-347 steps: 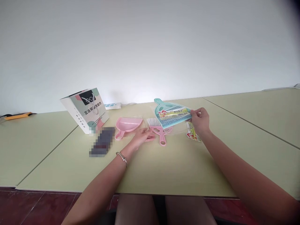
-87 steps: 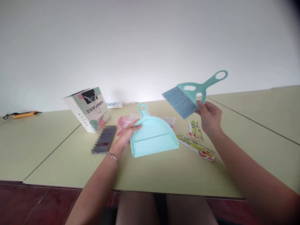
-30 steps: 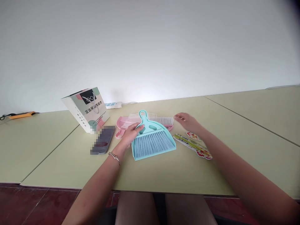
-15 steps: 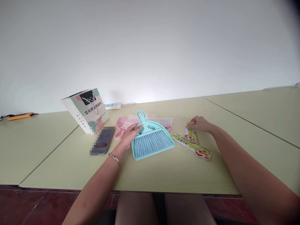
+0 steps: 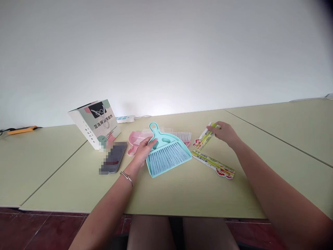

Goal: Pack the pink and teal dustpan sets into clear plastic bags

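My left hand (image 5: 145, 150) grips the left side of a turquoise dustpan (image 5: 183, 147) near its handle. A matching brush with pale blue bristles (image 5: 169, 159) is nested in the pan. Pinched by one end in my right hand (image 5: 225, 132) is a green-and-yellow printed cardboard strip (image 5: 205, 137), tilted with its red-patterned end to the lower left. A second printed cardboard strip (image 5: 214, 164) lies on the table just below it. Behind the turquoise set lie a pink dustpan (image 5: 133, 138) and a pink brush with white bristles (image 5: 184, 136), both partly hidden.
A printed paper bag (image 5: 100, 121) with a rope handle stands at the left. In front of it lies a phone (image 5: 116, 158), partly blurred out. A white power strip (image 5: 126, 118) rests by the wall, and an orange object (image 5: 22, 130) is at the far left.
My right hand has lifted one cardboard strip and swung its lower end to the left, away from the other strip. My left hand and the turquoise dustpan have barely moved.
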A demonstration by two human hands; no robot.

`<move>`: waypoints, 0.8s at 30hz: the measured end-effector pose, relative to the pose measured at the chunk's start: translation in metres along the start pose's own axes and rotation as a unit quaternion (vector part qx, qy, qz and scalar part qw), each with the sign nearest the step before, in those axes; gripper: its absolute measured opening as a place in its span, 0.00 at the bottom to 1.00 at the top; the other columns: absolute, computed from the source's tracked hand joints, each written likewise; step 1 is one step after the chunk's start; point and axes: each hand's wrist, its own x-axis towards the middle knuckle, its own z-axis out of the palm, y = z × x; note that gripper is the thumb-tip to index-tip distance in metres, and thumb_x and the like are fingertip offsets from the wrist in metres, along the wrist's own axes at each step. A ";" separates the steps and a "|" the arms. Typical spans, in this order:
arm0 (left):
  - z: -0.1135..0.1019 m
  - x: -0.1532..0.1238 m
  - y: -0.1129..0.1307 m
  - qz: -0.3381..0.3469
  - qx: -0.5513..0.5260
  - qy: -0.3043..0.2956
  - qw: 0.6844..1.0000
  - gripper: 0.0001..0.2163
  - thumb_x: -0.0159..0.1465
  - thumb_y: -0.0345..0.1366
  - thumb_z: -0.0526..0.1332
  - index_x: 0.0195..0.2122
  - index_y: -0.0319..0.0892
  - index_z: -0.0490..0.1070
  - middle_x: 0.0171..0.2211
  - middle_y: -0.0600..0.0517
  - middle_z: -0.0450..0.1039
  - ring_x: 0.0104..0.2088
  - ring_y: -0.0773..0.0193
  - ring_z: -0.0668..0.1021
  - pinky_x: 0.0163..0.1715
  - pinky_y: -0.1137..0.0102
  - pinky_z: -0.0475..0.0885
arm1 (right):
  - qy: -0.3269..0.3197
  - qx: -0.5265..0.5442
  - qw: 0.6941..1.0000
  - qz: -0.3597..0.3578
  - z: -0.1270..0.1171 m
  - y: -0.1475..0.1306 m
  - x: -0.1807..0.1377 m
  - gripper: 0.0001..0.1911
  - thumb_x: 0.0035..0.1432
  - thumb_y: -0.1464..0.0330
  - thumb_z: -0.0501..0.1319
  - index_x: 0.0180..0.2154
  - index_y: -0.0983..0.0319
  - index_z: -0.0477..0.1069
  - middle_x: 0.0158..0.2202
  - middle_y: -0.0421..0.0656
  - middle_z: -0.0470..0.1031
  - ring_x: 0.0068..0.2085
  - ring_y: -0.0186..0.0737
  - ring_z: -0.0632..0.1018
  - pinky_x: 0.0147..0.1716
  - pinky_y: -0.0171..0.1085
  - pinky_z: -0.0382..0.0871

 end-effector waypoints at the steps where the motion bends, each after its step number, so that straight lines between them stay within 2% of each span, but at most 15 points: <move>1: 0.001 0.000 0.000 0.000 -0.009 0.004 1.000 0.18 0.50 0.49 0.66 0.37 0.43 0.74 0.38 0.50 0.76 0.39 0.60 0.75 0.40 0.68 0.68 | -0.022 0.106 0.994 -0.021 0.001 -0.011 -0.007 0.21 0.39 0.50 0.67 0.24 0.59 0.64 0.16 0.35 0.64 0.16 0.29 0.61 0.15 0.33 0.54; 2: 0.001 0.000 0.000 -0.001 -0.018 0.009 1.000 0.18 0.50 0.49 0.66 0.38 0.43 0.74 0.39 0.50 0.76 0.39 0.60 0.76 0.40 0.68 0.68 | -0.053 0.203 0.977 -0.049 0.003 -0.022 -0.014 0.21 0.38 0.51 0.68 0.25 0.59 0.64 0.17 0.35 0.65 0.15 0.27 0.60 0.13 0.31 0.52; 4: 0.002 0.000 -0.001 -0.006 -0.035 0.017 0.999 0.19 0.50 0.48 0.66 0.40 0.43 0.74 0.41 0.49 0.76 0.40 0.59 0.76 0.40 0.67 0.69 | -0.157 0.318 0.932 -0.082 0.012 -0.042 -0.032 0.21 0.37 0.54 0.70 0.26 0.59 0.66 0.21 0.35 0.69 0.17 0.26 0.64 0.13 0.28 0.56; 6: 0.003 0.001 -0.003 -0.011 -0.053 0.022 0.998 0.19 0.51 0.47 0.66 0.41 0.43 0.74 0.42 0.48 0.76 0.40 0.59 0.76 0.41 0.66 0.70 | -0.265 0.341 0.898 -0.083 0.028 -0.055 -0.052 0.20 0.36 0.56 0.71 0.26 0.59 0.66 0.23 0.36 0.72 0.21 0.29 0.72 0.17 0.29 0.65; 7: 0.003 0.002 -0.004 -0.015 -0.062 0.020 0.998 0.19 0.50 0.47 0.67 0.41 0.43 0.73 0.41 0.48 0.76 0.40 0.59 0.77 0.41 0.66 0.70 | -0.324 0.312 0.890 -0.072 0.038 -0.059 -0.061 0.19 0.38 0.58 0.71 0.26 0.59 0.66 0.25 0.37 0.74 0.25 0.32 0.75 0.19 0.30 0.69; 8: 0.004 0.002 -0.006 -0.022 -0.073 0.018 0.997 0.19 0.50 0.46 0.67 0.41 0.43 0.73 0.41 0.48 0.76 0.40 0.59 0.77 0.41 0.66 0.71 | -0.355 0.278 0.890 -0.062 0.049 -0.061 -0.069 0.18 0.39 0.59 0.71 0.26 0.60 0.66 0.26 0.39 0.76 0.27 0.35 0.77 0.19 0.31 0.71; 11: 0.005 0.004 -0.008 -0.038 -0.096 0.017 0.994 0.19 0.48 0.44 0.69 0.39 0.42 0.72 0.38 0.48 0.77 0.37 0.59 0.78 0.39 0.66 0.72 | -0.305 0.247 0.920 -0.024 0.079 -0.060 -0.084 0.17 0.43 0.60 0.69 0.28 0.58 0.62 0.29 0.38 0.77 0.25 0.36 0.78 0.17 0.33 0.72; 14: 0.006 0.004 -0.008 -0.029 -0.101 0.011 0.994 0.19 0.48 0.44 0.69 0.39 0.42 0.72 0.37 0.48 0.77 0.37 0.60 0.78 0.40 0.65 0.72 | -0.261 0.210 0.942 -0.027 0.094 -0.055 -0.090 0.17 0.46 0.60 0.66 0.28 0.57 0.58 0.30 0.35 0.76 0.22 0.37 0.77 0.13 0.35 0.71; 19: 0.003 0.003 -0.007 -0.016 -0.046 -0.040 0.998 0.26 0.45 0.42 0.72 0.44 0.42 0.69 0.42 0.48 0.75 0.40 0.58 0.77 0.44 0.61 0.71 | -0.231 0.172 0.955 -0.066 0.096 -0.051 -0.091 0.13 0.49 0.62 0.62 0.28 0.57 0.57 0.28 0.33 0.74 0.21 0.33 0.76 0.17 0.33 0.70; 24: 0.002 0.001 -0.007 -0.033 0.020 -0.113 0.993 0.33 0.40 0.37 0.74 0.49 0.42 0.66 0.49 0.44 0.71 0.46 0.55 0.75 0.47 0.60 0.69 | -0.238 0.124 0.961 -0.066 0.098 -0.044 -0.088 0.13 0.50 0.62 0.61 0.28 0.59 0.57 0.28 0.34 0.72 0.21 0.32 0.75 0.17 0.31 0.65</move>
